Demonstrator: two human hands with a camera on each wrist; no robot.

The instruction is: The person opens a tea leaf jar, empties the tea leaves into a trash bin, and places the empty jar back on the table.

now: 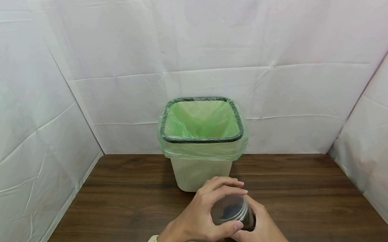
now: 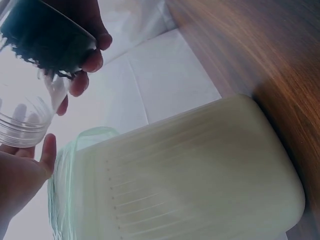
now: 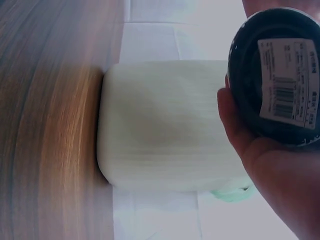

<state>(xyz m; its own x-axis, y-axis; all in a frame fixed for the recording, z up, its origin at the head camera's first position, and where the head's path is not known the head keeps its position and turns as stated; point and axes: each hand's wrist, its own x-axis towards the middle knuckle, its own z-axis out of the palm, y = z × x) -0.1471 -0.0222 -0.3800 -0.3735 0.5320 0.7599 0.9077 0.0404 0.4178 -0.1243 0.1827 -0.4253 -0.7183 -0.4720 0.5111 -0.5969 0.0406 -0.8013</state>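
Note:
A clear jar (image 1: 251, 218) partly filled with dark, shredded-looking stuff is held between both hands just in front of the bin. My left hand (image 1: 201, 216) grips around its clear, ridged top (image 1: 238, 214), thumb on the near side and fingers over the far side. Lower down, my right hand (image 1: 265, 229) holds the jar's body. Dark contents (image 2: 50, 40) fill the base end in the left wrist view, with clear space towards the top. The right wrist view shows the jar's underside, where a white barcode label (image 3: 289, 82) is stuck.
A pale waste bin (image 1: 200, 173) stands on the brown wooden table (image 1: 122, 205) beyond the hands. Its green plastic liner (image 1: 200, 125) folds over the rim, held by a dark ring (image 1: 201, 140). White cloth (image 1: 118, 57) encloses the back and sides.

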